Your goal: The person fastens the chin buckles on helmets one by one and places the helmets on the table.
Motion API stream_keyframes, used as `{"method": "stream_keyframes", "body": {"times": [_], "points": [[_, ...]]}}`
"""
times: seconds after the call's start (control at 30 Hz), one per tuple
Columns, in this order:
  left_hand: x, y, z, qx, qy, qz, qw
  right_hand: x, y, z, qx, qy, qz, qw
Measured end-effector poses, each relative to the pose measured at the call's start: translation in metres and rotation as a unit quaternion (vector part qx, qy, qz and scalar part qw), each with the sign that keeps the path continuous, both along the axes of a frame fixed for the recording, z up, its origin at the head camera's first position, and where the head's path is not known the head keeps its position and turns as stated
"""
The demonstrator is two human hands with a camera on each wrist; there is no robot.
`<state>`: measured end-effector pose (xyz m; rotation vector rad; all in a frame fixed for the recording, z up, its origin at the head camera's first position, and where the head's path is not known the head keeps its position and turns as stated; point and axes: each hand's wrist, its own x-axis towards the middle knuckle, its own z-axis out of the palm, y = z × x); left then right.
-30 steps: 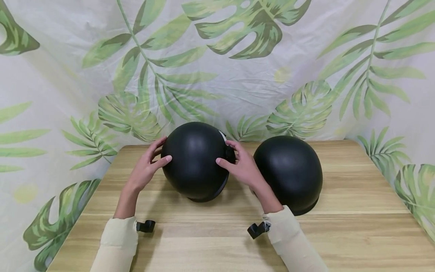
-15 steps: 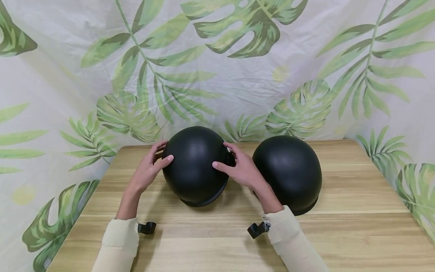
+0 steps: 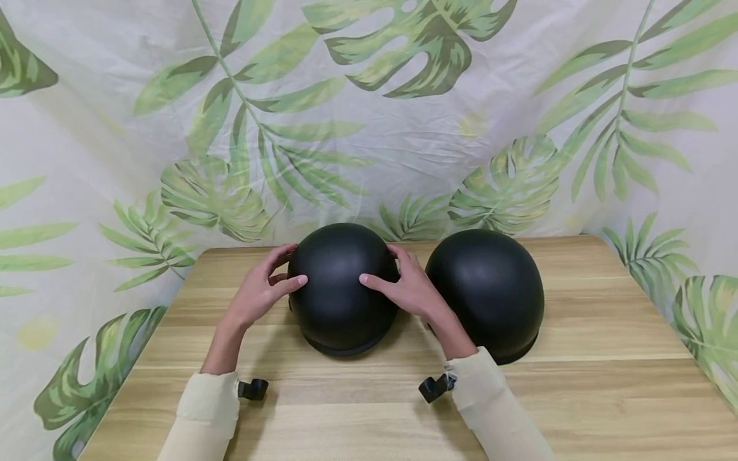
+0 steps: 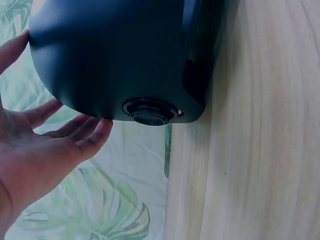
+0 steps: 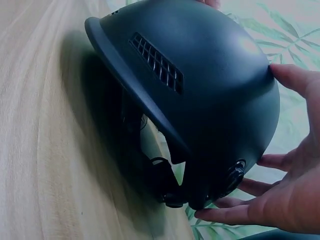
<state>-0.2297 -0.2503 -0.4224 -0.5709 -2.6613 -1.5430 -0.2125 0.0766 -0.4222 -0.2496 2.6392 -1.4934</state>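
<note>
A matte black helmet (image 3: 346, 288) is held between both hands over the table, dome up. My left hand (image 3: 259, 291) grips its left side, thumb on the near face and fingers reaching behind. On the opposite side my right hand (image 3: 412, 288) grips it the same way. A round black fitting (image 4: 150, 111) shows on the helmet's side in the left wrist view. The right wrist view shows a gridded vent (image 5: 157, 62), the lower rim tilted off the wood, and a dark strap (image 5: 162, 182) hanging beneath. A second black helmet (image 3: 490, 288) sits right of it, partly behind my right forearm.
The wooden table (image 3: 346, 416) runs beneath both helmets, its far edge close to a leaf-printed cloth backdrop (image 3: 380, 147). Small black mounts stick out from both cuffs, one at the left sleeve (image 3: 207, 397) and one at the right sleeve (image 3: 478, 384).
Between my hands the helmet has come lower and slightly right, turning so the white strip and fitting on its right side are hidden. Both hands moved with it; the second helmet stayed put.
</note>
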Motion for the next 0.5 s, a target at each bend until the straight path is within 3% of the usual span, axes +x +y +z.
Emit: {"method": "stream_keyframes", "body": {"times": [0.37,0.5], "points": [[-0.0003,-0.0032,0.0001,0.008,-0.077,-0.016,0.9969,-0.0019,0.0008,-0.0013,-0.022,0.002,0.002,0.9998],[0.0004,-0.0013,0.0013,-0.001,-0.069,-0.005,0.9976,-0.0014,-0.0003,-0.0017,-0.032,-0.002,-0.002,0.9995]]}}
